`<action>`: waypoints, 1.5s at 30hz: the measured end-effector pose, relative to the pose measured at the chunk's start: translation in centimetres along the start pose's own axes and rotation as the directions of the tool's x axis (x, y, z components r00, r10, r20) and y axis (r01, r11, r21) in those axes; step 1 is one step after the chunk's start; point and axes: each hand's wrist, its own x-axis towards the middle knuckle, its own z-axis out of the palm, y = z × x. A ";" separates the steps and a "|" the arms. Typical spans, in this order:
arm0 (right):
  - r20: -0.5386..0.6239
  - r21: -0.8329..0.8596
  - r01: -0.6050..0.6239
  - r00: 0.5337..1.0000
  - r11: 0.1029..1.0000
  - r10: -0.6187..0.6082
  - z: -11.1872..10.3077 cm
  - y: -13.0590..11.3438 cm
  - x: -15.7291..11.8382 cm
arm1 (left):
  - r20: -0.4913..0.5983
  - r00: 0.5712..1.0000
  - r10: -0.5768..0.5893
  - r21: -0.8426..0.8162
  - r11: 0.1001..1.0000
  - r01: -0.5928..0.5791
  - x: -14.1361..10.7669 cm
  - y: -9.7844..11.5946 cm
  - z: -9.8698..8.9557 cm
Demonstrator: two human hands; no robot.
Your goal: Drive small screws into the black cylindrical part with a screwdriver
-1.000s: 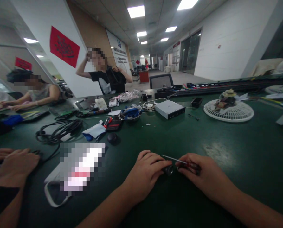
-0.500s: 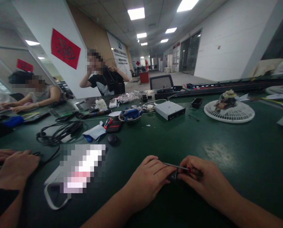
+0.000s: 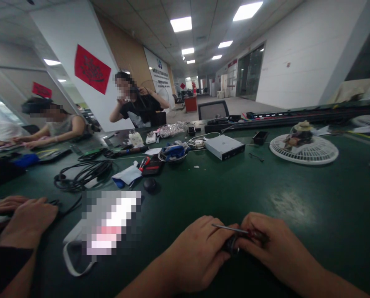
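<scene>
My left hand (image 3: 197, 253) and my right hand (image 3: 274, 246) are close together above the dark green workbench (image 3: 234, 186). My right hand grips a red-handled screwdriver (image 3: 253, 234), and its thin steel shaft points left over my left hand's fingers. My left hand holds a small dark object (image 3: 231, 245), partly hidden by my fingers. I cannot tell what it is, or whether the shaft tip touches it.
A co-worker's hands (image 3: 20, 219) rest at the lower left, beside a pixelated item (image 3: 110, 219). Farther off lie a black cable coil (image 3: 83, 176), a dark computer mouse (image 3: 149, 185), a silver drive box (image 3: 224, 147) and a white fan grille (image 3: 304, 152).
My hands have come closer together around the dark object. The screwdriver stays in my right hand. The whole scene sits slightly lower and shifted as my head moves.
</scene>
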 end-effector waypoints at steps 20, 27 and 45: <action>0.008 -0.081 0.024 1.000 0.996 -0.024 -0.2 -1.1 -0.4 | -0.110 0.994 -0.022 0.007 1.000 0.022 0.1 -0.4 1.0; 0.064 0.058 -0.093 0.994 0.994 0.089 -1.5 -1.4 0.0 | -0.376 0.836 -0.399 -0.139 0.917 0.375 0.0 -2.3 1.3; -0.001 0.008 0.041 0.999 0.999 -0.041 -1.6 -0.9 0.1 | -0.450 0.758 -0.471 -0.193 0.881 0.433 0.0 -2.9 1.5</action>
